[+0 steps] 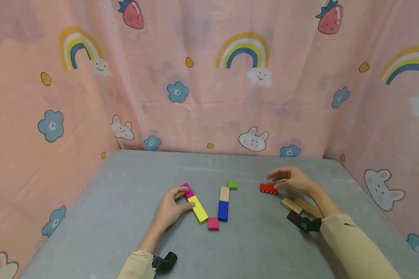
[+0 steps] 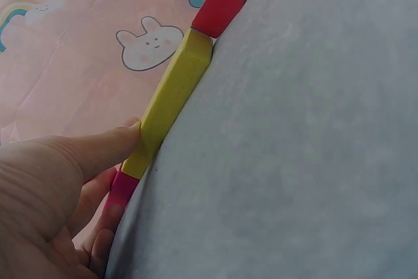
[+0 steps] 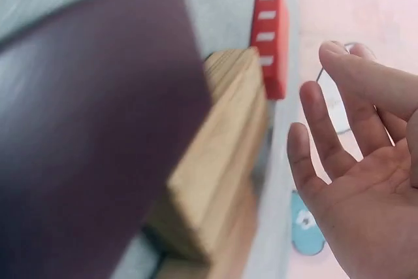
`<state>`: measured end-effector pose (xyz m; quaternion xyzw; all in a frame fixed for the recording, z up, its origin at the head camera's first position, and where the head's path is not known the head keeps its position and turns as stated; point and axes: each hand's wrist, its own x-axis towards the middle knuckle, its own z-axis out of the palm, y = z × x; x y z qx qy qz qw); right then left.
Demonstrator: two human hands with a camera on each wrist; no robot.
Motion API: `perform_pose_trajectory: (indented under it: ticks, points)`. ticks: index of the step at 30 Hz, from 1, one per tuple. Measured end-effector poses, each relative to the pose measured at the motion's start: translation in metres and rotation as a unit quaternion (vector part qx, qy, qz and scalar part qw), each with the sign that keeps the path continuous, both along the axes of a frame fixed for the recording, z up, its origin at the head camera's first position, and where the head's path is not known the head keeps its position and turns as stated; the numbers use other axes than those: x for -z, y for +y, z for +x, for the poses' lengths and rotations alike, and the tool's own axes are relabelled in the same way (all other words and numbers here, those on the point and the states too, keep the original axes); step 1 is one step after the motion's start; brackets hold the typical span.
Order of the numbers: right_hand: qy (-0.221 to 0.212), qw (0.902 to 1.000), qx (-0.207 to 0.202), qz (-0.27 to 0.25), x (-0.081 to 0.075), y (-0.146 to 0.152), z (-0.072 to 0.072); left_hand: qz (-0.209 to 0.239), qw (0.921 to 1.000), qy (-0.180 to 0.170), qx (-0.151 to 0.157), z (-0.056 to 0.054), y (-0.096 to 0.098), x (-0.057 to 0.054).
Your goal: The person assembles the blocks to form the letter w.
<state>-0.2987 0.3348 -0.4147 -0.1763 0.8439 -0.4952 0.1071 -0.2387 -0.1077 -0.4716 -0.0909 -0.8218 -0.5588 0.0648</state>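
My left hand rests by a slanting row of blocks. Its thumb touches the yellow block, and its bent fingers reach the magenta block at the row's far end. By the yellow block's near end lies a pinkish-red block, from which a blue block, a plain wooden block and a green block run away to the back. My right hand hovers with loosely bent fingers at the right end of a red block with white marks on its side; nothing shows in its grasp.
Beneath my right wrist lies a pile of wooden blocks, partly hidden by the wrist camera. A blurred dark purple surface fills much of the right wrist view. A pink patterned curtain hangs round the grey table.
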Motion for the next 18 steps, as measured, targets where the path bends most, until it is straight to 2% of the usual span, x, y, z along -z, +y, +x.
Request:
perform_pose_trajectory:
  ticks: [7,12,18]
  points:
    - [-0.045,0.9987,-0.020,-0.015,0.014,0.007,-0.002,0.002,1.0000,0.003,-0.003,0.001,0.000,-0.001]
    - [-0.049,0.9980,-0.040,-0.007,0.015,0.007,-0.002,-0.001,1.0000,0.006,-0.002,0.001,0.000,-0.002]
    - [-0.076,0.9941,-0.077,-0.004,0.015,0.006,-0.002,-0.002,1.0000,0.003,-0.001,0.002,0.001,-0.002]
